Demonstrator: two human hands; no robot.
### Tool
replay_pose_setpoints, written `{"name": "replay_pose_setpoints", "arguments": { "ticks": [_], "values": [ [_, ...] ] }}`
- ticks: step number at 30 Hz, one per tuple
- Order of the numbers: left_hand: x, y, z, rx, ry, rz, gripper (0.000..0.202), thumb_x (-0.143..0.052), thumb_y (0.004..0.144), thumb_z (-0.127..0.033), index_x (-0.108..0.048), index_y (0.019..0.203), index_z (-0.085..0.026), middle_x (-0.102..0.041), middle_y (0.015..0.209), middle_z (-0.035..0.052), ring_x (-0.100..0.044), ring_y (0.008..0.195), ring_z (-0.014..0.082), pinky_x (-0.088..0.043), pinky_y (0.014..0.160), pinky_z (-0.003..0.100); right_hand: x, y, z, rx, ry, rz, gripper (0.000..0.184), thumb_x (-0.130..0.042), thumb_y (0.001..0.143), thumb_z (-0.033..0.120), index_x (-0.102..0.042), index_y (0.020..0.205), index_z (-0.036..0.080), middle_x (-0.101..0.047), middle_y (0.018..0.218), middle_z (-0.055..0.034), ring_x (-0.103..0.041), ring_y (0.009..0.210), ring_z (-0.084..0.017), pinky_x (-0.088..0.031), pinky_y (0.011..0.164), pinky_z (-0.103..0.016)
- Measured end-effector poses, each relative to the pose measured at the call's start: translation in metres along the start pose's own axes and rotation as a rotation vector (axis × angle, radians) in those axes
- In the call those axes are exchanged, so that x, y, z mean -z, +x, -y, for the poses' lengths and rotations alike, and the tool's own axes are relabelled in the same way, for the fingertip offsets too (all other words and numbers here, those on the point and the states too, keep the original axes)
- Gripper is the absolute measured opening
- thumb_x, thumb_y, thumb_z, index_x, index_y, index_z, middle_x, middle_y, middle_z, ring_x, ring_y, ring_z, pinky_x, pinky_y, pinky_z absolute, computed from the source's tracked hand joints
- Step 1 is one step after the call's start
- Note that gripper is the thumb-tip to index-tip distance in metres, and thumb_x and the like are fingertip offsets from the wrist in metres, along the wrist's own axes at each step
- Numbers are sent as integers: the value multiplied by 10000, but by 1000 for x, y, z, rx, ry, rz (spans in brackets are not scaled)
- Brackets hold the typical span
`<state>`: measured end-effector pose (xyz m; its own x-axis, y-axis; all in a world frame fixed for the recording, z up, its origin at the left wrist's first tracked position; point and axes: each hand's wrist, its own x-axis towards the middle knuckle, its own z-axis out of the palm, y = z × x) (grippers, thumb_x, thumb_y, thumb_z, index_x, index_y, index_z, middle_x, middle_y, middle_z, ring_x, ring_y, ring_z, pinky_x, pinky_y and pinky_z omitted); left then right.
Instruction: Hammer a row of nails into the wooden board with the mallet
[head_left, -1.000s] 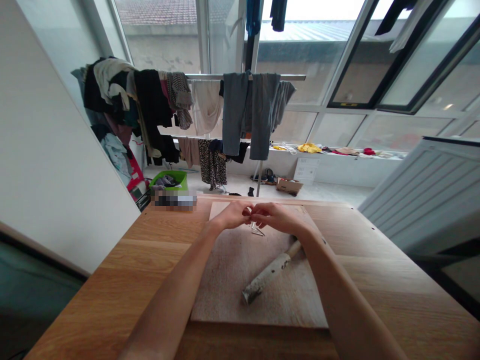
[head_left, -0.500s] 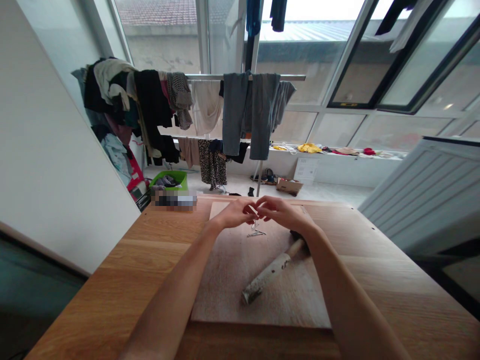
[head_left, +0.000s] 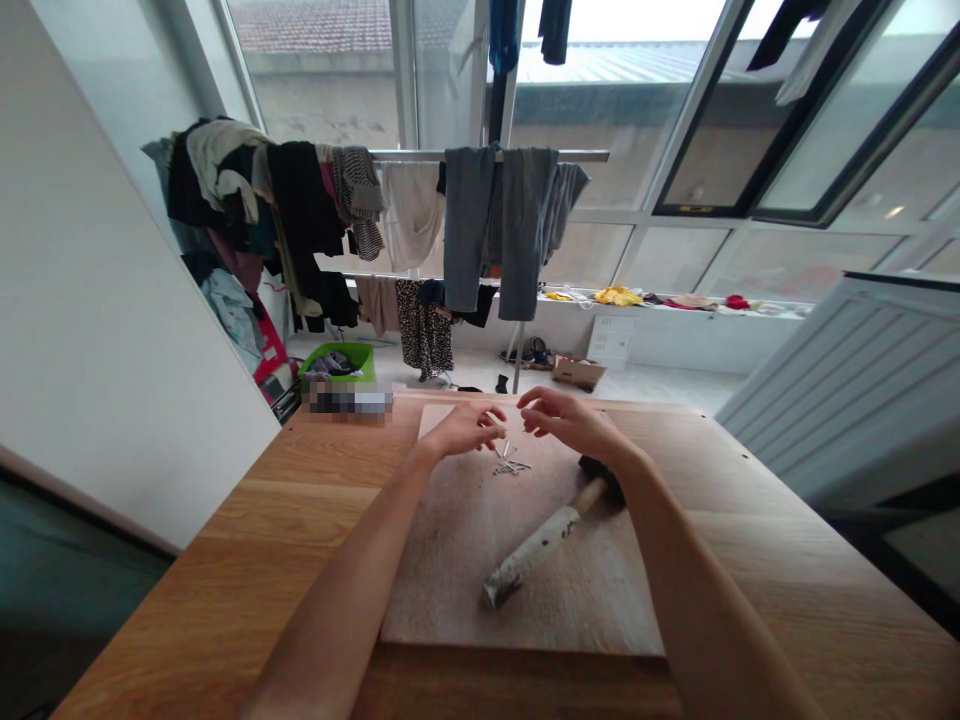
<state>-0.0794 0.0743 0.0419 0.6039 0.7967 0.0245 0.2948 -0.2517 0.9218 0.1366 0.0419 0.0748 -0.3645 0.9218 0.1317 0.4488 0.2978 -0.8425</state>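
Note:
A small pile of nails [head_left: 513,466] lies on the wooden board [head_left: 442,600], near its far end. Just left of the pile hovers my left hand [head_left: 469,430], fingers loosely curved and apart, with nothing visible in them. On the other side, above and to the right of the nails, my right hand [head_left: 568,420] is also open, its fingers bent and pointing left. A hammer [head_left: 536,550] rests diagonally across the board, its worn pale handle toward me. My right forearm partly hides its dark head.
Under the board is a wooden table [head_left: 300,520]. A blurred-out item [head_left: 349,402] sits at its far left edge. Beyond the table stand a rack of hanging clothes [head_left: 480,230], a green basket [head_left: 364,360] and a cardboard box [head_left: 577,372]. A white panelled piece [head_left: 862,390] rises at right.
My hands, whose fingertips were together above the nails, have drawn apart to left and right. More of the nail pile and the hammer's head now shows.

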Motion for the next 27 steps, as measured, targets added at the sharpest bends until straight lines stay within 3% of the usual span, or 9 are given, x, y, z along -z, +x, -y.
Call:
{"name": "replay_pose_setpoints", "arguments": {
  "ticks": [4, 10, 13, 15, 17, 20, 22, 24, 27],
  "values": [
    [7, -6, -17, -65, 195, -37, 275, -627, 867, -312, -639, 1063, -119, -718, 895, 91, -682, 693, 155, -516, 614, 255, 7, -3, 12, 28, -80, -74, 238, -581, 882, 391, -630, 980, 179, -690, 751, -44, -658, 698, -170, -551, 661, -312],
    [6, -23, -63, -191, 375, -56, 274, -587, 919, -309, -635, 1125, -135, -723, 957, 93, -685, 834, 176, -539, 727, 279, 21, -50, 108, 267, -238, -444, 237, -543, 940, 388, -635, 1093, 232, -708, 857, -55, -689, 800, -197, -552, 705, -322],
    [8, -49, -69, -183, 675, -5, 299, -572, 936, -342, -631, 1149, -140, -714, 1034, 112, -681, 935, 226, -538, 833, 354, 26, -78, 128, 316, -488, -501, 236, -534, 952, 397, -642, 1080, 231, -709, 883, -46, -692, 782, -189, -551, 700, -316],
    [11, -78, -60, -151, 936, -51, 311, -548, 951, -359, -630, 1157, -142, -691, 1105, 137, -652, 1046, 286, -510, 918, 443, 27, -97, 107, 270, -655, -397, 252, -502, 964, 405, -651, 1056, 225, -716, 879, -53, -694, 772, -195, -557, 717, -335],
    [12, -115, -44, -97, 1080, -125, 318, -516, 970, -372, -620, 1175, -153, -653, 1196, 148, -628, 1102, 308, -477, 977, 500, 25, -123, 62, 177, -746, -319, 298, -466, 968, 440, -657, 1040, 223, -723, 982, -85, -701, 894, -233, -567, 800, -386],
    [4, -174, -15, -48, 1047, -176, 424, -484, 981, -425, -520, 1330, -186, -478, 1454, 162, -588, 1203, 307, -485, 1010, 491, 17, -176, -22, -13, -829, -392, 456, -471, 916, 540, -637, 1169, 199, -686, 1191, -148, -651, 1112, -321, -542, 925, -492],
    [-10, -206, -2, -90, 944, -166, 521, -472, 980, -470, -417, 1432, -218, -365, 1548, 146, -490, 1331, 299, -473, 1061, 454, 10, -211, -65, -168, -820, -408, 491, -451, 898, 535, -632, 1200, 192, -695, 1202, -159, -661, 1111, -343, -551, 921, -518],
    [-27, -226, 3, -124, 864, -177, 579, -492, 966, -498, -357, 1477, -263, -296, 1592, 114, -416, 1394, 298, -457, 1093, 445, 4, -235, -87, -190, -800, -402, 451, -432, 875, 504, -690, 1115, 222, -674, 1264, -150, -626, 1179, -367, -535, 946, -542],
    [-49, -237, 4, -157, 814, -235, 681, -537, 932, -528, -291, 1518, -282, -287, 1598, 112, -373, 1418, 322, -430, 1116, 490, -1, -244, -88, -182, -759, -341, 438, -489, 811, 487, -719, 1105, 258, -676, 1275, -116, -599, 1218, -374, -531, 960, -533]
  ]
}}
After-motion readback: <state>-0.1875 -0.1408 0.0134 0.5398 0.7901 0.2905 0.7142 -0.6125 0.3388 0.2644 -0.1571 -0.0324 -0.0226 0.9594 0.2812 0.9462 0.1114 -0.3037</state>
